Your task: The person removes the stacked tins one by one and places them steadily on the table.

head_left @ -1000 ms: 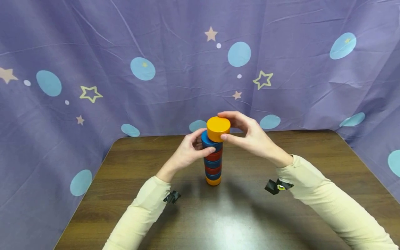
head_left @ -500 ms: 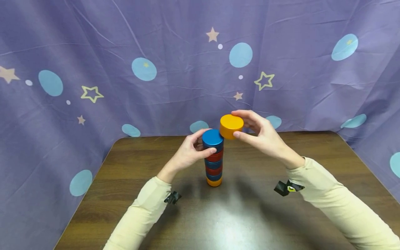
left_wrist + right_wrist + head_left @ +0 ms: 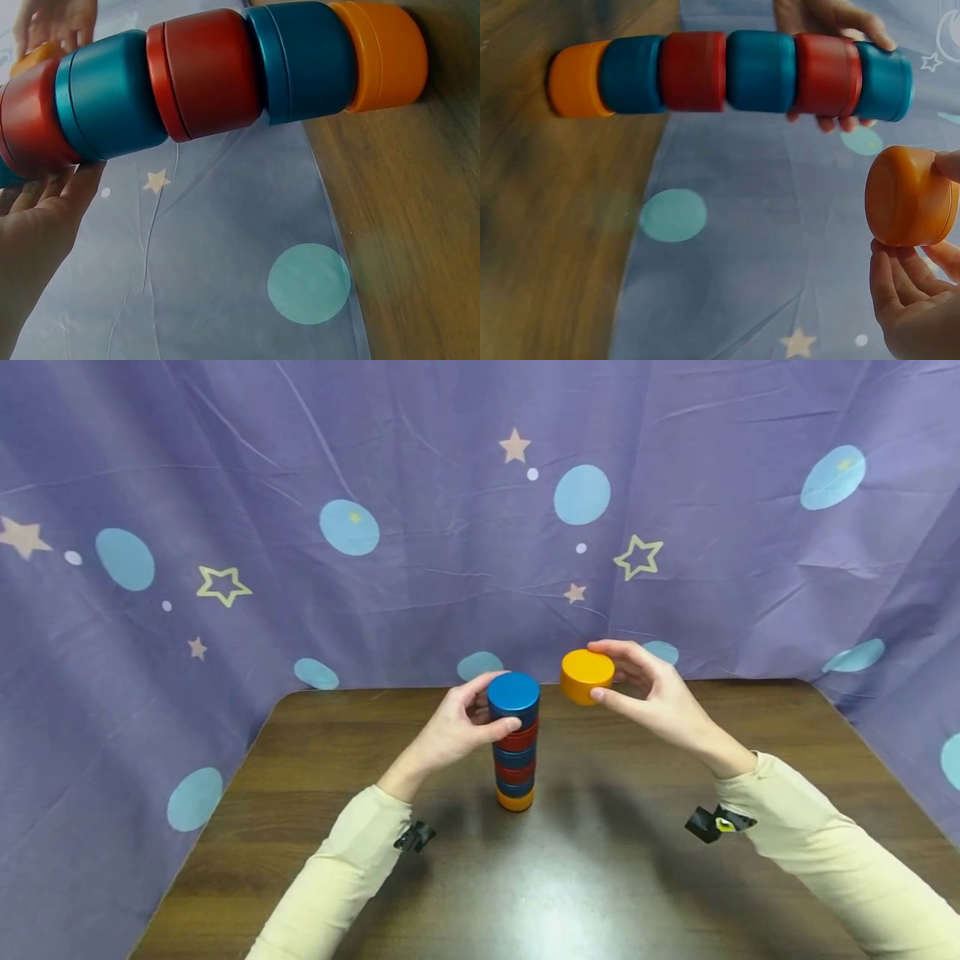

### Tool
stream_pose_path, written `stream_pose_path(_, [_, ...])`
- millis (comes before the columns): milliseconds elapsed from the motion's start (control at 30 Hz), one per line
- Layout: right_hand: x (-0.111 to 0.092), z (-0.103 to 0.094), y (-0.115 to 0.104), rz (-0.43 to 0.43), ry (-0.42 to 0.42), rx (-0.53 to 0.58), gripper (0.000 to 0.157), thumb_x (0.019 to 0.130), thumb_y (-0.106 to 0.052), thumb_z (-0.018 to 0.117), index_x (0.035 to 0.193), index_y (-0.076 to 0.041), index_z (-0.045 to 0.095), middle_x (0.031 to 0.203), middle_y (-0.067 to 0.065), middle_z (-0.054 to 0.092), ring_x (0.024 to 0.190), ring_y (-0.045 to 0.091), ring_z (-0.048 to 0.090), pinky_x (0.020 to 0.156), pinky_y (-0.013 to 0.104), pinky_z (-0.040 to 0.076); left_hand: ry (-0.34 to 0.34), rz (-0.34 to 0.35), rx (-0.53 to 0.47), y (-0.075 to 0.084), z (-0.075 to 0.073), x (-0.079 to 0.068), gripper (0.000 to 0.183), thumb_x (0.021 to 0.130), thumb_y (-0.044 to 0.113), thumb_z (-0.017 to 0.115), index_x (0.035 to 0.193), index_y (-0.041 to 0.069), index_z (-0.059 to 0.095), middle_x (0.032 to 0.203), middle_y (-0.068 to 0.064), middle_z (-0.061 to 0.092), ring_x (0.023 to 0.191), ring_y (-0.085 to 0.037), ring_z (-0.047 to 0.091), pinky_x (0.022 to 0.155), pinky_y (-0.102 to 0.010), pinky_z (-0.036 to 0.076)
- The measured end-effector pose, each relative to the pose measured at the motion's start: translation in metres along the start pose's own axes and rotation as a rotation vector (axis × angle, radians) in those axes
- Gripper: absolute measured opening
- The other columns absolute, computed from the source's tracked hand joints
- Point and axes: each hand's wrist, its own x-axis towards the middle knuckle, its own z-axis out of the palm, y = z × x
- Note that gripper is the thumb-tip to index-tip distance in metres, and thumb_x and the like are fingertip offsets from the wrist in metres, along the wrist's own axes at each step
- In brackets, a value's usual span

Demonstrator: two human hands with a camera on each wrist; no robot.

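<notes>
A tall stack of round lidded tins stands on the table, orange at the bottom, then blue and red by turns, with a blue tin on top. My left hand grips the upper part of the stack, thumb in front and fingers behind. To the right of the top, my right hand holds an orange tin in the air between thumb and fingers. In the right wrist view that orange tin is apart from the stack, and the left hand's fingertips show around its upper tins.
The brown wooden table carries the stack near its middle. Behind it hangs a purple curtain with stars and ovals, close to the table's back edge. A small black camera sits on each wrist.
My right hand has lifted the orange tin off the blue top tin and carried it to the right, then slightly down. My left hand keeps its grip on the stack.
</notes>
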Motion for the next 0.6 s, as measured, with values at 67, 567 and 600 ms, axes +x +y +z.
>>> stream_pose_path(67, [-0.003, -0.002, 0.007, 0.003, -0.006, -0.001, 0.051, 0.085, 0.003, 0.07, 0.133, -0.001, 0.053, 0.124, 0.012, 0.059, 0.104, 0.016, 0.06, 0.093, 0.024, 0.045, 0.0, -0.002, -0.007, -0.001, 0.0, 0.001, 0.059, 0.086, 0.021, 0.076, 0.132, -0.004, 0.05, 0.117, -0.019, 0.061, 0.1, -0.027, 0.062, 0.089, -0.04, 0.052])
stream_pose_path(567, [-0.026, 0.008, 0.052, 0.063, -0.009, 0.002, 0.054, 0.081, 0.008, 0.072, 0.13, 0.007, 0.051, 0.122, 0.021, 0.059, 0.103, 0.008, 0.06, 0.091, 0.019, 0.045, 0.012, 0.006, -0.026, -0.003, 0.001, 0.001, 0.077, 0.08, 0.042, 0.078, 0.132, -0.006, 0.049, 0.116, -0.02, 0.061, 0.099, -0.024, 0.062, 0.089, -0.04, 0.051])
stream_pose_path(600, [-0.026, 0.009, 0.056, 0.067, -0.009, 0.005, 0.054, 0.08, 0.009, 0.072, 0.13, 0.008, 0.051, 0.122, 0.022, 0.059, 0.102, 0.008, 0.06, 0.09, 0.018, 0.045, 0.013, 0.007, -0.03, -0.004, 0.001, 0.001, 0.075, 0.081, 0.04, 0.078, 0.132, -0.007, 0.049, 0.115, -0.02, 0.062, 0.099, -0.024, 0.062, 0.089, -0.04, 0.051])
